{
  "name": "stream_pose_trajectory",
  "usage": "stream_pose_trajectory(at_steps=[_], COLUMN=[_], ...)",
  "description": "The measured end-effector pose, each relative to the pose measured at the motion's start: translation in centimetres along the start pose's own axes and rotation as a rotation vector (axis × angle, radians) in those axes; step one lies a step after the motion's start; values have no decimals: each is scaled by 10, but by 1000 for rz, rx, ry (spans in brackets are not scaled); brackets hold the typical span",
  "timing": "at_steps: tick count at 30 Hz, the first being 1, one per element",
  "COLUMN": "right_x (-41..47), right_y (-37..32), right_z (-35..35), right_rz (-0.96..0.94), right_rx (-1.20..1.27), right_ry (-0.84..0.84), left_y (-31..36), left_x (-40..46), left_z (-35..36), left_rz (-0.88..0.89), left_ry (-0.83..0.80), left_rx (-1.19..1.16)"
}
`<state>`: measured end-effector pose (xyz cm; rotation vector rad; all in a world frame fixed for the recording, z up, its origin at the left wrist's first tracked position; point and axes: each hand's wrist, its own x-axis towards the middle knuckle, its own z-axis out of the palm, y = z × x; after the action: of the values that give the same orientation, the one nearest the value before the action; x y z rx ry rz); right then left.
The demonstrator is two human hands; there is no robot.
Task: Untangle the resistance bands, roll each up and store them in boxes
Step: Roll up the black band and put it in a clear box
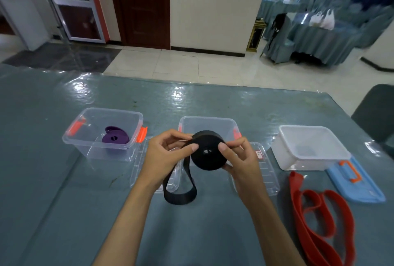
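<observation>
2 hands hold a half-rolled black band over the table.

Head view: the left hand [165, 154] and right hand [241, 159] pinch the rolled part of the black band [207, 153] between thumbs and fingers, in front of the middle clear box [213, 122]; its loose tail hangs in a loop down to the table [64, 180]. A rolled purple band [115, 137] lies inside the left clear box [119, 114]. The white box [307, 135] stands at the right, a blue lid [362, 184] just beside it. The red band [319, 210] lies unrolled on the table nearby.
</observation>
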<state>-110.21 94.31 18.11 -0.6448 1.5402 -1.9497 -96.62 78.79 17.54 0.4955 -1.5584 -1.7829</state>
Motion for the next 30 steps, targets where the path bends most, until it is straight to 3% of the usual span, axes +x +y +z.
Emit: stream_pose_trajectory(at_steps=[5, 11, 17, 21, 24, 30], right_x=[-4, -7, -3, -1, 0, 4], right_y=[-9, -2, 3, 0, 0, 10], right_z=[-18, -11, -12, -13, -10, -7], right_rz=[142, 56, 109, 80, 37, 135], right_rx=[-43, 31, -81, -69, 1, -38], right_ry=[-139, -35, -128, -86, -57, -226], left_y=[-2, -5, 1, -3, -2, 0], left_x=[-7, -18, -15, -13, -8, 5], left_z=[3, 6, 0, 10, 4, -7], left_rz=[-11, -45, -56, -65, -79, -58], left_ry=[16, 38, 21, 41, -64, -38], left_rx=[-47, -70, -15, -77, -76, 33])
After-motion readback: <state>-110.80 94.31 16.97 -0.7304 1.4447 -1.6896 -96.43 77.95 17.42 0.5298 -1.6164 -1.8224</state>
